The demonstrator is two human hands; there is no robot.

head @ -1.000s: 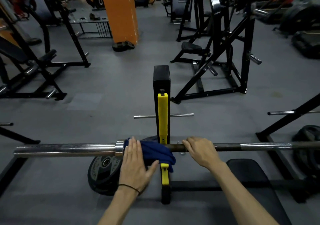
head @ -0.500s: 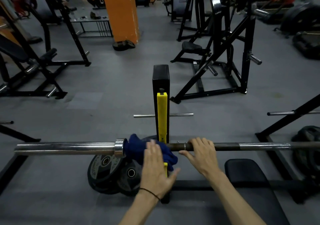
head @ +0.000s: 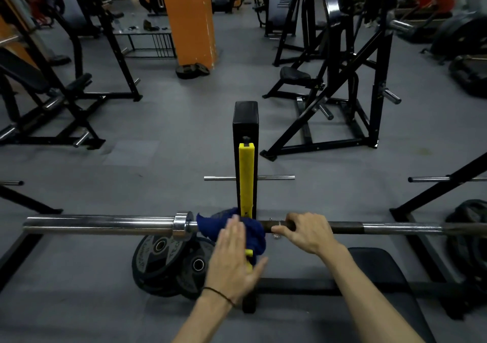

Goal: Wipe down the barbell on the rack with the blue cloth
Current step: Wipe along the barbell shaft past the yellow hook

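Note:
The barbell (head: 105,225) lies level across the lower part of the view, resting on a black and yellow rack upright (head: 246,184). A dark blue cloth (head: 210,224) is draped over the bar just right of the chrome collar, beside the upright. My left hand (head: 234,258) lies flat, fingers together, pressed on the cloth from the near side. My right hand (head: 307,233) is wrapped around the dark shaft just right of the upright.
Two black weight plates (head: 163,261) lean on the floor under the bar. A black bench pad (head: 382,284) is below my right arm. More plates (head: 469,237) sit at far right. Black machines and an orange pillar (head: 189,15) stand farther off on the grey floor.
My left hand has slid the cloth to the right along the bar, from beside the collar toward the upright. My right hand has kept its grip on the shaft.

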